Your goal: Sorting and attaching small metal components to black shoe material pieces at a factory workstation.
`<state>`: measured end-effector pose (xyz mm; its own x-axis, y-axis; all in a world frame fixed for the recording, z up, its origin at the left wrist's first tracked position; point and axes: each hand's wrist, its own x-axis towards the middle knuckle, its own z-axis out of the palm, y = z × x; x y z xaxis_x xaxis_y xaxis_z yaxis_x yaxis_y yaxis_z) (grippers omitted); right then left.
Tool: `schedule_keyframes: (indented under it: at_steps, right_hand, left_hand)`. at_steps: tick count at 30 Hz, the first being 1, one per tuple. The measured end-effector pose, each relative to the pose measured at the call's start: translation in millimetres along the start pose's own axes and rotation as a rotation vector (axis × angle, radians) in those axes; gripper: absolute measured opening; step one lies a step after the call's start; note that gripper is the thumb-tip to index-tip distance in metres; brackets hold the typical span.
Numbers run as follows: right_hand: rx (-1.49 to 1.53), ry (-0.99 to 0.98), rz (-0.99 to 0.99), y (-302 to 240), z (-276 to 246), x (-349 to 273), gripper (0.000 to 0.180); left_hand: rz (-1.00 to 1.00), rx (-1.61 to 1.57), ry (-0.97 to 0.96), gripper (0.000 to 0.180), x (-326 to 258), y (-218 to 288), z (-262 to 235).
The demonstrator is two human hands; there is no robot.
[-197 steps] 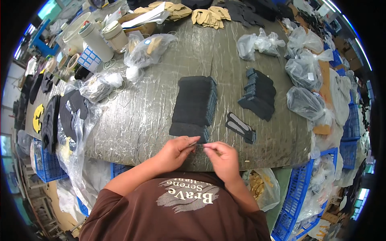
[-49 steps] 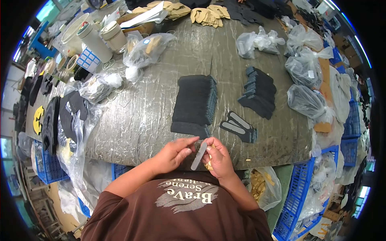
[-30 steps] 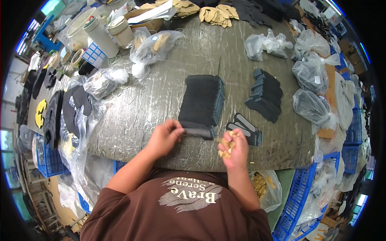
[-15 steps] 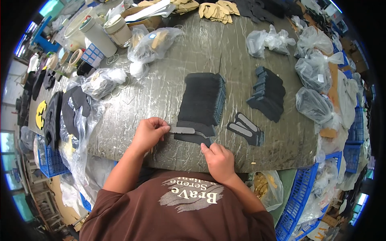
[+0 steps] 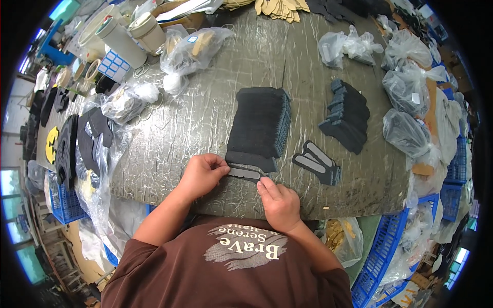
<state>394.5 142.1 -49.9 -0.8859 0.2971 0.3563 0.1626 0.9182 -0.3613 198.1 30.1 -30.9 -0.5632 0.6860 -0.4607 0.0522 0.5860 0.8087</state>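
Observation:
A grey rounded strip (image 5: 244,174) lies along a small dark cut piece (image 5: 252,179) at the near end of a fanned stack of dark pieces (image 5: 257,123). The fingertips of my left hand (image 5: 201,177) are pinched at the strip's left end. At the right end of the dark piece, the closed fingers of my right hand (image 5: 279,203) grip its edge. Just to the right are several dark pieces with grey strips (image 5: 317,161) on them, spread like a fan. My fingers cover both ends of the piece between my hands.
A second stack of dark pieces (image 5: 346,118) stands farther right on the table (image 5: 169,174). Knotted clear bags (image 5: 405,133) line the right side. A white cylinder (image 5: 120,41) and a lidded jar (image 5: 147,33) stand back left. Blue crates (image 5: 377,251) flank the table.
My left hand has moved right, bringing the grey strip down over the dark piece. The strip was held above its upper edge before. My right hand stays at the piece's right end.

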Motion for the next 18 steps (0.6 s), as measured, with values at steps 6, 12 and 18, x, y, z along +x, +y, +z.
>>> schedule_keyframes:
  at_steps: [6,12,18]
  right_hand:
    - [-0.04,-0.088,-0.059,1.5,-2.0,-1.1,0.021]
    - [-0.025,-0.018,-0.059,2.1,0.4,-1.0,0.021]
    - [-0.037,-0.08,-0.062,-1.0,-2.9,-10.8,0.022]
  left_hand:
    - [-0.02,0.024,0.003,0.007,-0.3,2.6,0.4]
    - [0.003,0.051,-0.003,0.006,-0.7,1.5,-1.5]
    - [-0.024,-0.223,0.043,0.005,-4.4,-10.4,-15.9]
